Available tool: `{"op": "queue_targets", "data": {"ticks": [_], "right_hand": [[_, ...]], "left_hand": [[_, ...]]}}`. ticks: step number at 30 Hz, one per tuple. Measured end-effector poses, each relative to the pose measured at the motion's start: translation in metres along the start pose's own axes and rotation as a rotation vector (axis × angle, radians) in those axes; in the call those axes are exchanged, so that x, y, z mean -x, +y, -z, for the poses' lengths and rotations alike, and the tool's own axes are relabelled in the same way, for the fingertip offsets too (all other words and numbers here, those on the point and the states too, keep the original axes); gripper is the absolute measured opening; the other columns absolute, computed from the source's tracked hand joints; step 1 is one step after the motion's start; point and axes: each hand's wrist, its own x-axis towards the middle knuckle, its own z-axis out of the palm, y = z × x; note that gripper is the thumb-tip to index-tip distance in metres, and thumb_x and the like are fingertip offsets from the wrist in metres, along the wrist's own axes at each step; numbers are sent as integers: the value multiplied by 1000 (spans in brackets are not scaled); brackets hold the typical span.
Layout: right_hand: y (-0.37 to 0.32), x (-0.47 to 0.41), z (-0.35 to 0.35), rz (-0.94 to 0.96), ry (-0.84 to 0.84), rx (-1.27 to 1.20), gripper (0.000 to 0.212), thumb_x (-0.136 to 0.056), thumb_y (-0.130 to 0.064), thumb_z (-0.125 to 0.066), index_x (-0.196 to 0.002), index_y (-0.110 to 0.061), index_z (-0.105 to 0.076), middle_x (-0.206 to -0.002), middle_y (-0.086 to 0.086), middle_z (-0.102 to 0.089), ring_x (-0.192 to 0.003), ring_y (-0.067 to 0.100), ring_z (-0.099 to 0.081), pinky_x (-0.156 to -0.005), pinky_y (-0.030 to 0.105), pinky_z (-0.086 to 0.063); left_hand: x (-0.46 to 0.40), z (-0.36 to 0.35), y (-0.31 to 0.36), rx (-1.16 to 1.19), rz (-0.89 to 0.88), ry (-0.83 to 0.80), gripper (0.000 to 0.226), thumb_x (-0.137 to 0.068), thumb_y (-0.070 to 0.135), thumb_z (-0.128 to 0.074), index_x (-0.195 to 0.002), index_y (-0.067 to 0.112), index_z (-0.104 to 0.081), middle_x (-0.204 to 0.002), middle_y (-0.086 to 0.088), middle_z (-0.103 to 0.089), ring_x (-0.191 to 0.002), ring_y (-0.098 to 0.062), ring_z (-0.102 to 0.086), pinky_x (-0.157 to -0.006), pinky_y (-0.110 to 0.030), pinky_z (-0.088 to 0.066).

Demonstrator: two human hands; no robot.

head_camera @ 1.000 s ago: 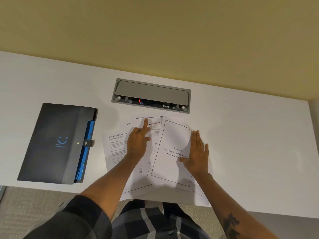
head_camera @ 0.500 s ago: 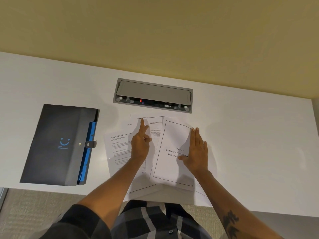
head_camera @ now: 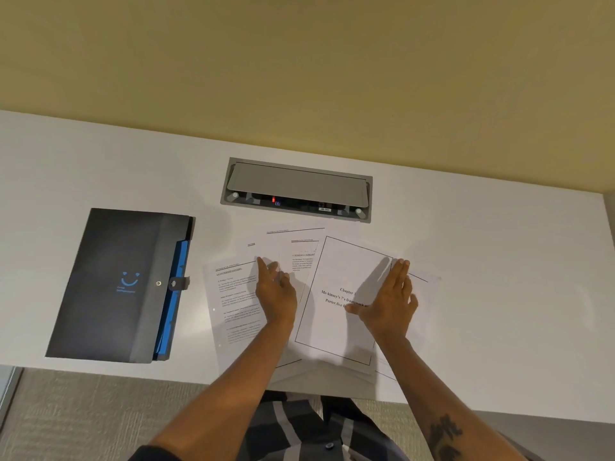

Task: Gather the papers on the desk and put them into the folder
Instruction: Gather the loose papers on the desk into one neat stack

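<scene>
Several white printed papers (head_camera: 239, 294) lie fanned and overlapping on the white desk (head_camera: 499, 294) in front of me. On top is a bordered title page (head_camera: 342, 271). My left hand (head_camera: 276, 291) rests flat on the text sheets, fingers extended. My right hand (head_camera: 389, 301) lies flat on the title page's right edge, fingers together. Neither hand grips a sheet. A dark grey folder (head_camera: 116, 284) with a blue smiley mark and blue inner dividers lies closed at the left, apart from the papers.
A grey recessed power and cable box (head_camera: 296, 189) sits in the desk just beyond the papers. A yellow wall rises behind the desk. The desk's near edge runs under my forearms, with carpet below.
My left hand has slid back toward me and its pointing finger has lowered onto the sheets. My right hand has shifted slightly right along the title page.
</scene>
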Motion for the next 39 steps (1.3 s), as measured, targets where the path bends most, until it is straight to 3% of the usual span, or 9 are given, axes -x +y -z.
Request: {"op": "queue_targets", "data": {"ticks": [7, 13, 16, 21, 25, 28, 31, 35, 39], "right_hand": [[6, 1, -14, -140, -42, -315, 154, -59, -47, -101, -166, -8, 3, -154, 20, -46, -138, 41, -38, -107, 57, -43], [2, -3, -13, -134, -96, -658, 135, -69, -25, -100, -167, -29, -6, -149, 13, -46, -133, 28, -42, -107, 41, -45], [-1, -6, -12, -80, -89, -707, 120, -77, -22, -94, -167, -20, -16, -160, 6, -45, -147, 30, -41, -113, 34, -38], [-8, -4, -8, 17, -78, -735, 93, -89, -19, -84, -163, -12, -28, -159, 4, -51, -143, 29, -53, -113, 34, -47], [-2, -6, -3, 15, -101, -791, 86, -92, -22, -81, -163, -14, -33, -158, 2, -54, -144, 20, -53, -100, 4, -43], [16, -14, 6, -50, 0, -707, 84, -93, -21, -79, -163, -13, -32, -151, 8, -61, -139, 27, -58, -107, 28, -50], [47, -29, 20, -25, 7, -355, 105, -86, -33, -85, -165, -10, -20, -159, 16, -48, -148, 37, -43, -116, 54, -44], [80, -37, 33, 79, -125, -29, 141, -71, -56, -90, -165, -5, 1, -175, 11, -13, -161, 33, -16, -124, 60, -30], [92, -32, 29, 156, -121, 63, 140, -73, -63, -85, -165, -2, 1, -175, 14, -14, -160, 31, -19, -122, 55, -32]], "left_hand": [[2, 0, -1, 53, 45, -14, 72, -96, 4, -63, -159, 16, -29, -139, -9, -66, -126, -23, -66, -106, -36, -50], [5, -3, 4, 118, 89, -51, 74, -96, 10, -66, -158, 21, -28, -129, -2, -71, -96, -4, -68, -83, -13, -49], [6, -4, 6, 138, 129, -88, 74, -93, 14, -70, -156, 20, -32, -117, -1, -73, -104, -15, -69, -86, -18, -50], [9, -3, 4, -46, 100, -280, 26, -91, 28, -68, -115, 17, -66, -101, 4, -73, -101, -24, -72, -83, -34, -60], [13, 4, 0, -183, 41, -293, 20, -92, 19, -67, -109, 8, -63, -105, -6, -72, -90, -20, -69, -74, -29, -54], [11, 16, -5, -307, 9, -222, 23, -95, 23, -65, -107, 5, -56, -103, -12, -66, -91, -28, -64, -79, -43, -59], [10, 37, -9, -244, 32, -169, 28, -94, 24, -66, -117, 13, -55, -112, 0, -60, -102, -24, -60, -74, -28, -53], [11, 73, -22, -160, 118, -131, 38, -95, 26, -66, -130, 19, -54, -119, 2, -60, -108, -25, -61, -79, -29, -54], [18, 105, -35, -127, 209, -123, 35, -94, 27, -69, -124, 20, -53, -112, 6, -63, -105, -22, -64, -74, -27, -54]]}}
